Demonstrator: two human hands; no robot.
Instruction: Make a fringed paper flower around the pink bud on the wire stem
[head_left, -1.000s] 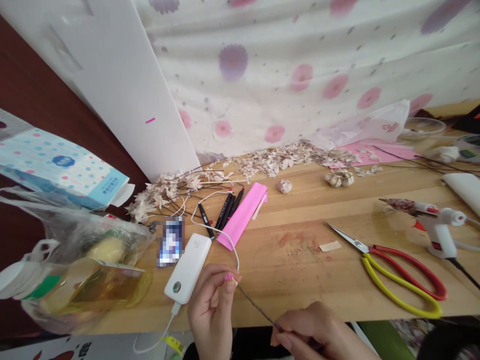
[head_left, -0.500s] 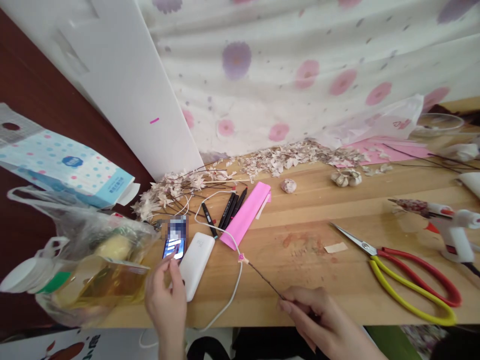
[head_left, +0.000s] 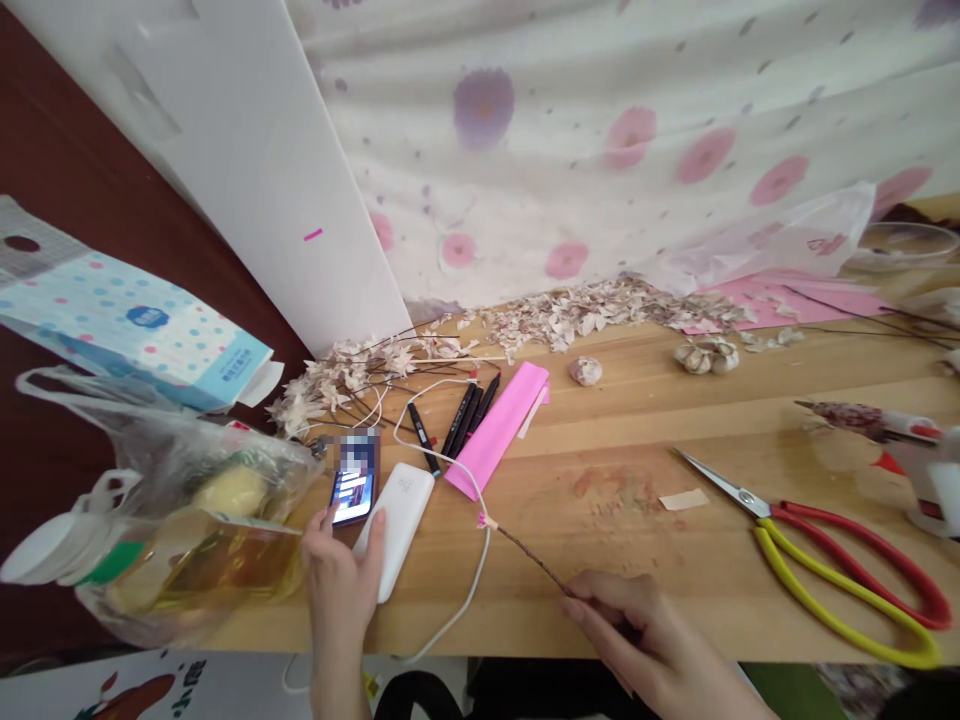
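Observation:
My right hand point(head_left: 637, 635) pinches a thin brown twig point(head_left: 534, 557) near its lower end. The twig points up and left and carries a small pink-and-cream bud point(head_left: 487, 521) at its tip, in front of a white cable. My left hand point(head_left: 337, 570) is at the lower end of a lit phone point(head_left: 355, 485), its fingers and thumb apart. Those fingers reach the phone's lower left edge, and the thumb lies over the side of a white power bank point(head_left: 405, 520). A folded strip of pink paper point(head_left: 499, 430) lies beyond the bud.
Scissors with red and yellow handles point(head_left: 847, 560) and a glue gun point(head_left: 892, 435) lie on the right. Black markers point(head_left: 463, 420), garlic bulbs point(head_left: 706, 355) and dry petals point(head_left: 592, 312) are further back. An oil bottle point(head_left: 202, 575) and a plastic bag point(head_left: 157, 425) crowd the left.
My left hand has spread from a loose pinch above the phone's lower end; its fingers are now at the phone's edge and its thumb on the power bank. The right hand keeps the twig.

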